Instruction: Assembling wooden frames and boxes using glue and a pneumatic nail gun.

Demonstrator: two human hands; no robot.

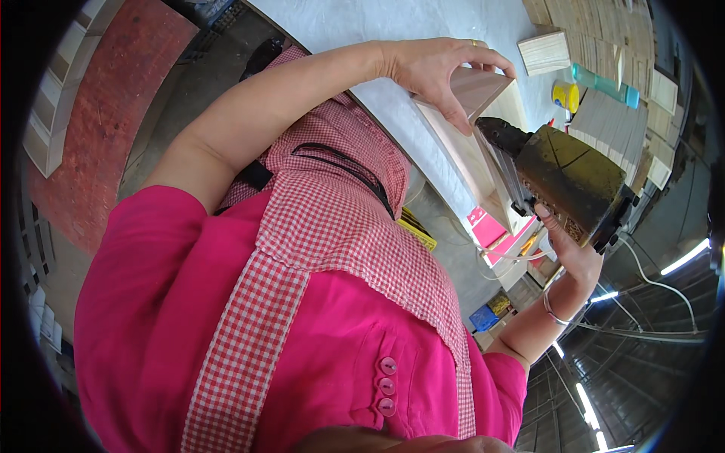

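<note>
A pale wooden box (451, 140) with thin sides stands at the edge of a light worktable. My left hand (430, 73) grips its far corner, thumb on one side and fingers over the top of a panel. In my right hand (572, 255) is a worn, dark pneumatic nail gun (572, 167). Its nose reaches the box near my left thumb; whether it touches the wood I cannot tell. Most of my right fingers are hidden behind the tool.
Wooden slats (610, 127) are stacked at the right, near a teal bottle (604, 85), a yellow tub (565, 97) and a loose wooden block (544, 53). An air hose (661, 283) hangs at right. A red board (124, 98) carries a divided wooden frame (66, 94) at left.
</note>
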